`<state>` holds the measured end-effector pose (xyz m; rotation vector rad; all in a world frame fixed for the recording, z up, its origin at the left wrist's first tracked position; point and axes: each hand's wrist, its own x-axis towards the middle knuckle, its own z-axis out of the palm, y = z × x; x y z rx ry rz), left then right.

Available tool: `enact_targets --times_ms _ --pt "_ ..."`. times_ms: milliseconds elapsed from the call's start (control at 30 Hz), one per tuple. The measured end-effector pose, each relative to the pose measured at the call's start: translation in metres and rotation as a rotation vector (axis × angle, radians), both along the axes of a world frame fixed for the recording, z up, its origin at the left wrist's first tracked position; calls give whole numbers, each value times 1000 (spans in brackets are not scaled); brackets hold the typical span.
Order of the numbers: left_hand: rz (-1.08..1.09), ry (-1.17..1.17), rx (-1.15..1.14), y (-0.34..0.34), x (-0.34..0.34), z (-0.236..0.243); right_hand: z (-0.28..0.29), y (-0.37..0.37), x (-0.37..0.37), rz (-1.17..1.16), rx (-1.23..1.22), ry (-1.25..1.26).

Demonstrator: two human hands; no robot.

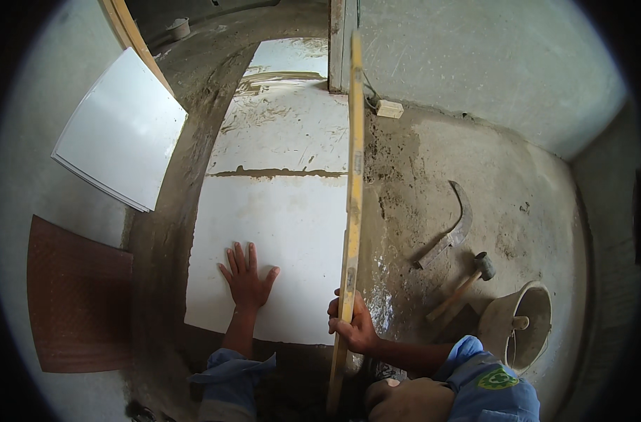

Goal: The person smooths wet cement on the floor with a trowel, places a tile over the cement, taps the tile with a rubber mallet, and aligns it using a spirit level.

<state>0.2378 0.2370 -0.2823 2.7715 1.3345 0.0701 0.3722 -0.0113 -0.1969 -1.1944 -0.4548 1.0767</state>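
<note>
My left hand [248,283] lies flat with its fingers spread on the nearest white floor tile [278,225]. A long yellow spirit level [355,162] runs away from me along the tiles' right edge, and my right hand [354,322] is closed around its near part. Beyond the near tile is a second white tile [292,123], smeared with brown mortar. A rough mortar-filled gap [278,172] separates the two. Whether the level touches the tiles along its whole length, I cannot tell.
To the right lie a sickle [464,218], a rubber mallet [483,266] and a tipped bucket [500,330]. Against the left wall lean stacked white tiles [123,126] and a brown tile [81,302]. A small pale block [389,108] sits by the right wall; a pail [180,29] stands far left.
</note>
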Motion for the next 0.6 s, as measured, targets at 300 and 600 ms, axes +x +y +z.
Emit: enact_targets --times_ms 300,600 --pt "8 2 -25 0 -1 0 -35 19 25 52 -252 33" --pt "-6 -16 1 -1 0 0 -61 38 55 -84 -218 -339"
